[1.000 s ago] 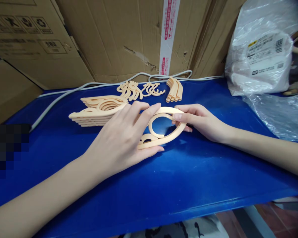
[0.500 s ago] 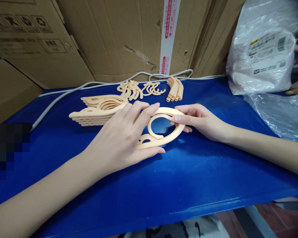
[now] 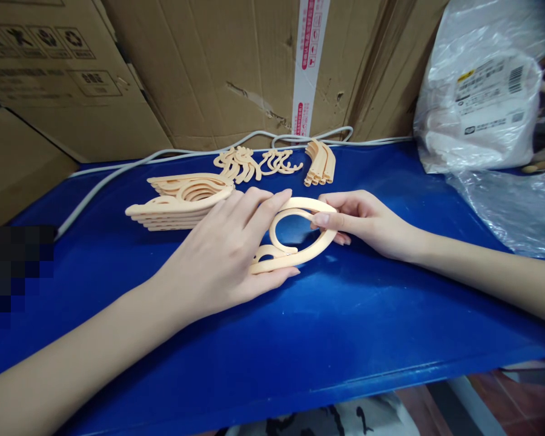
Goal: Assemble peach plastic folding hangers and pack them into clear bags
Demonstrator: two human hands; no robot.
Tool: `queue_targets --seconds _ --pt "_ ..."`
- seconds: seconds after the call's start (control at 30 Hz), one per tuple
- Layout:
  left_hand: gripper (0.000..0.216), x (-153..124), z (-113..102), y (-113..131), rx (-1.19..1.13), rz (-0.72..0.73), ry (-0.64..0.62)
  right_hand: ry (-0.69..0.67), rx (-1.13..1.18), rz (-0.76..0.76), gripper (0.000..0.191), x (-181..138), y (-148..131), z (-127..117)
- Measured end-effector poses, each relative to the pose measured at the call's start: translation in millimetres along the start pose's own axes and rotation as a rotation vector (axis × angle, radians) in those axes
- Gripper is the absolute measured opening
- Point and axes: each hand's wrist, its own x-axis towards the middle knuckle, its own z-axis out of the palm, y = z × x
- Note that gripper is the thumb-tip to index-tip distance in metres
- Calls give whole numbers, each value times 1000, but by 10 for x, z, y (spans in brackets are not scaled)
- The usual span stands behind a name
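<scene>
A peach-coloured plastic loop piece (image 3: 306,248), shaped like a curved teardrop, is held just above the blue table (image 3: 327,327) between both hands. My left hand (image 3: 227,254) wraps over its left end, fingers on top and thumb underneath. My right hand (image 3: 366,221) pinches its right end between thumb and forefinger. Just behind my left hand lies a stack of the same kind of peach plastic pieces (image 3: 177,203).
Small peach hook-shaped parts (image 3: 254,163) and a bundle of curved strips (image 3: 320,163) lie further back by a grey cable (image 3: 118,172). Cardboard boxes (image 3: 218,66) wall off the rear. White plastic bags (image 3: 476,103) sit at the right. The table's front edge runs below.
The loop piece and both hands have barely shifted; my right fingers have adjusted their pinch slightly on the right end.
</scene>
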Motion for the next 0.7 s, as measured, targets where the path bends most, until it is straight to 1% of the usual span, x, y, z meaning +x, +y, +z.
queue_targets --seconds 0.13,0.23,0.3,0.37,0.4,0.47,0.5,0.53,0.63,0.7 --pt "69 -9 -18 13 74 14 -3 -13 -16 6 40 -5 -10 8" --pt "66 -2 -74 59 67 -34 -13 -5 21 -33 42 -7 1 17" --pt "64 21 -158 68 -15 -78 -33 49 56 -58 51 -2 12 8" --pt "64 53 -288 9 -100 -113 -59 126 24 -77 59 6 17 -23" --pt "65 67 -365 -56 -125 -127 -80 161 -45 -91 57 10 19 -46" --pt "72 81 -523 -259 -104 -172 -78 197 -264 -153 46 14 28 -99" --pt "81 79 -596 -388 -84 -202 -76 189 -394 -195 41 14 37 -125" --pt "86 72 -658 -527 -58 -277 -83 168 -523 -239 41 14 50 -146" --pt "95 36 -777 -924 -12 -427 -160 55 -834 -332 53 11 105 -175" --pt "101 18 -807 -1103 -17 -518 -226 -12 -967 -356 57 11 135 -168"
